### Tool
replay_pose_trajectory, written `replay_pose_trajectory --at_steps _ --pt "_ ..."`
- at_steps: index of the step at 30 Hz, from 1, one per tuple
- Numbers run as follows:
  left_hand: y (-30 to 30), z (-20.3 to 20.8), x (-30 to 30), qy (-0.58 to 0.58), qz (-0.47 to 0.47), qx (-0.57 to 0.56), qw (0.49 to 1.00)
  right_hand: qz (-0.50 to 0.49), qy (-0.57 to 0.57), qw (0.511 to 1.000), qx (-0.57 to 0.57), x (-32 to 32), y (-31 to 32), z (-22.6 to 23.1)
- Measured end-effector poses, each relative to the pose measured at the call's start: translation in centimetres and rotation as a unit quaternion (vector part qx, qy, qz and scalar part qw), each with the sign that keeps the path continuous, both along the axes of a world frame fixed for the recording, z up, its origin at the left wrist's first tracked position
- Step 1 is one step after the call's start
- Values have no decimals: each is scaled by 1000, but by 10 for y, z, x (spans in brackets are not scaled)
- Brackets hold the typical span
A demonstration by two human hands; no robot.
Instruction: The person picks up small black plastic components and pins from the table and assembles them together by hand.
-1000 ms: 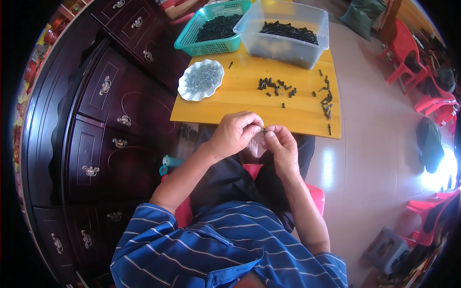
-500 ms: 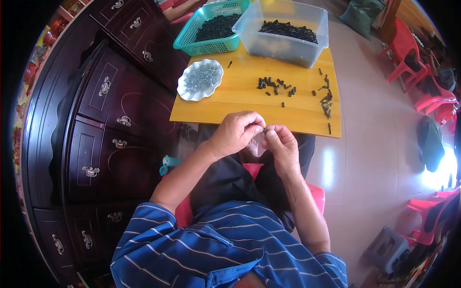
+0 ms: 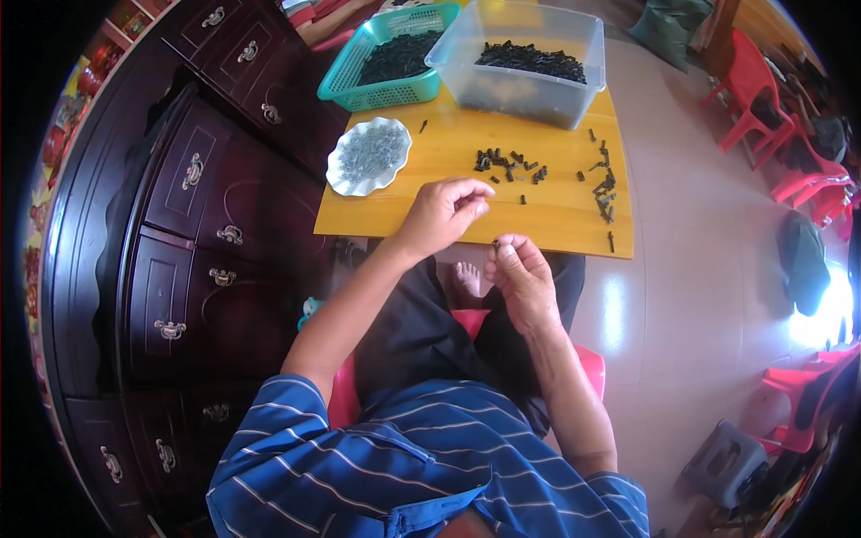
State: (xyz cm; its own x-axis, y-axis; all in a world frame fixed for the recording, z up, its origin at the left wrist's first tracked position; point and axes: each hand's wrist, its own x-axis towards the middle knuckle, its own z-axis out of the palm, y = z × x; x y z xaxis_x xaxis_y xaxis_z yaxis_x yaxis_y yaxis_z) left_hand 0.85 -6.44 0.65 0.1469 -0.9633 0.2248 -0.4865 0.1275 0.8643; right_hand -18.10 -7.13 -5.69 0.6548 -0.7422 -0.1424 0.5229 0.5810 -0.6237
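You've got a big dark wood cabinet (image 3: 244, 345) on your left with ornate metal handles (image 3: 193, 170). Off to your right, a bunch of red plastic chairs (image 3: 746, 67), a grey stool (image 3: 707, 478), plus a dark green bag (image 3: 673, 34) farther ahead.

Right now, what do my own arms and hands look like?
Your short sleeves are blue with thin, pale stripes. Both forearms are bare, with no watch visible. Your left hand and right hand are ungloved.
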Motion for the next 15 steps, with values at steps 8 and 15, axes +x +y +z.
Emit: replay_pose_trajectory --at_steps 8,15 --pt "-52 -50 20 -256 60 -47 964 17 29 999 15 0 1 5" --pt "-56 -59 25 -284 61 -62 955 34 22 999 30 -3 0 1"
